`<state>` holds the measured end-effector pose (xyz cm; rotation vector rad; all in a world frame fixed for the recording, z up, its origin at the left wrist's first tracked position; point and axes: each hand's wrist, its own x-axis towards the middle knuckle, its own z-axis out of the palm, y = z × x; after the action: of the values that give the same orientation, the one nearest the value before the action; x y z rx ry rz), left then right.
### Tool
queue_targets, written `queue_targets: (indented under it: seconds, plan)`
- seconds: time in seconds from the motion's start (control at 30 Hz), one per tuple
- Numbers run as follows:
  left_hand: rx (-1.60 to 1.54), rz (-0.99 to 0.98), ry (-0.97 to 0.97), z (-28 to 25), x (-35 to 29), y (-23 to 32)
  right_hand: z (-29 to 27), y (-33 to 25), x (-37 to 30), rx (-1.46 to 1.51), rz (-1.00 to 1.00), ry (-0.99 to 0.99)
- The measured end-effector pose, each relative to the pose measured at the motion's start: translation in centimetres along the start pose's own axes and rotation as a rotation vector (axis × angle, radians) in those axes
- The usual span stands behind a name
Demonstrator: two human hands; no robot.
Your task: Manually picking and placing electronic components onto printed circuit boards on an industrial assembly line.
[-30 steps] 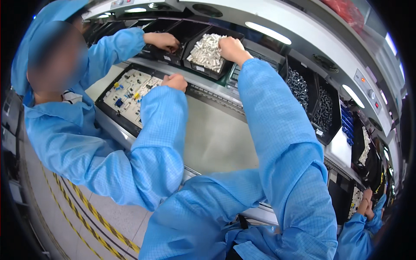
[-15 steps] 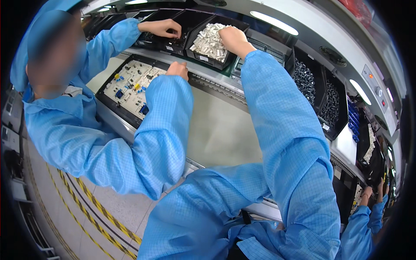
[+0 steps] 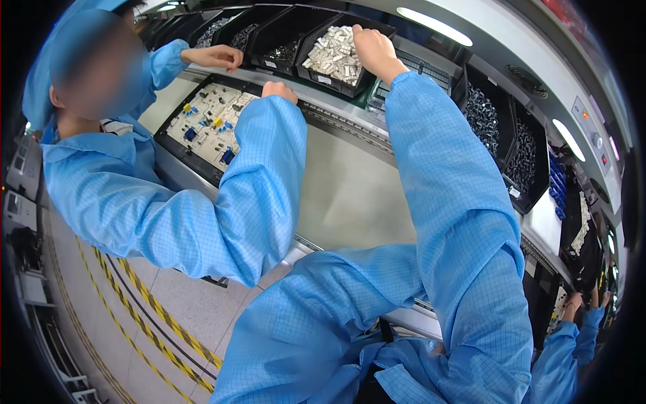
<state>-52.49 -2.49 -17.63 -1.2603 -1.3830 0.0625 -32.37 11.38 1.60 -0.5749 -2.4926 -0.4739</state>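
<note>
My right hand (image 3: pixel 375 52) is at the right side of a black bin (image 3: pixel 331 82) heaped with small white block-shaped parts (image 3: pixel 333 52). Its fingers are bent and drawn together near the parts; whatever they hold is hidden. My left sleeve (image 3: pixel 323 283) crosses low in front of me and passes behind my right forearm, so my left hand cannot be seen. To the left, a co-worker's hand (image 3: pixel 214 58) hovers near the bins, and that person's other hand (image 3: pixel 279 91) rests by a pale circuit board (image 3: pixel 208 121) with yellow and blue components in a black frame.
Right of my hand lies a tray of small parts (image 3: pixel 420 71), then black bins of dark metallic parts (image 3: pixel 481 121). A pale work surface (image 3: pixel 350 195) and a rail (image 3: pixel 346 128) run below the bins. Another person's arms (image 3: pixel 558 350) show at the far right.
My right hand has lifted slightly and turned at the white parts' bin. The co-worker's far hand has pulled back from a dark bin toward the board. The view has shifted a little.
</note>
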Motion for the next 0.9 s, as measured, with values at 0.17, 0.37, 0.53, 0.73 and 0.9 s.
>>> queue_targets:
  seconds: [0.17,0.37,0.53,0.73,0.9]
  plan:
    - [-0.046,-0.050,0.186,-4.5,2.7,0.2,0.6,0.1,-0.8,0.058,0.016,0.048]
    - [-0.134,-0.125,0.434,-8.3,7.2,-0.1,1.7,1.9,-1.6,0.111,0.090,0.067]
    - [-0.061,-0.137,0.428,3.6,-1.8,-0.1,-0.1,-4.4,0.0,0.291,0.054,0.161]
    - [-0.223,-0.074,-0.271,-1.4,3.1,-0.7,-0.2,-2.9,-0.4,0.358,-0.080,0.251]
    - [-0.750,-0.056,-0.811,-5.4,5.9,-2.0,-0.3,-2.0,0.2,-0.031,0.024,-0.059]
